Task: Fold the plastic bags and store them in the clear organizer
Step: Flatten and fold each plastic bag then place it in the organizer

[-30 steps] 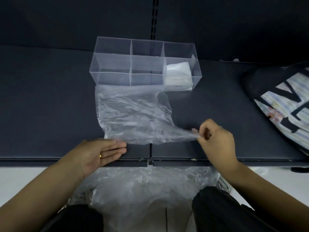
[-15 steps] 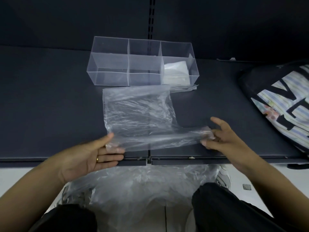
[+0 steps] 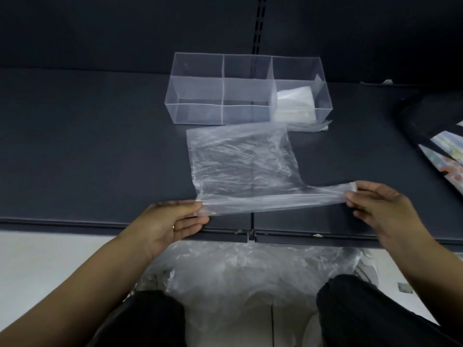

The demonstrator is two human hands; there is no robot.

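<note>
Plastic bag (image 3: 240,159): thin, clear, featherweight, limp, probably slippery, likely to spring unfolded. Best held at edges; left hand (image 3: 170,221) grip pinches near corner, right hand (image 3: 375,206) grip pinches stretched handle end.

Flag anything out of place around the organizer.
A loose scrap of clear plastic sticks out at the front right corner of the clear organizer, outside the compartment holding the folded bag. Nothing else stands out.
</note>
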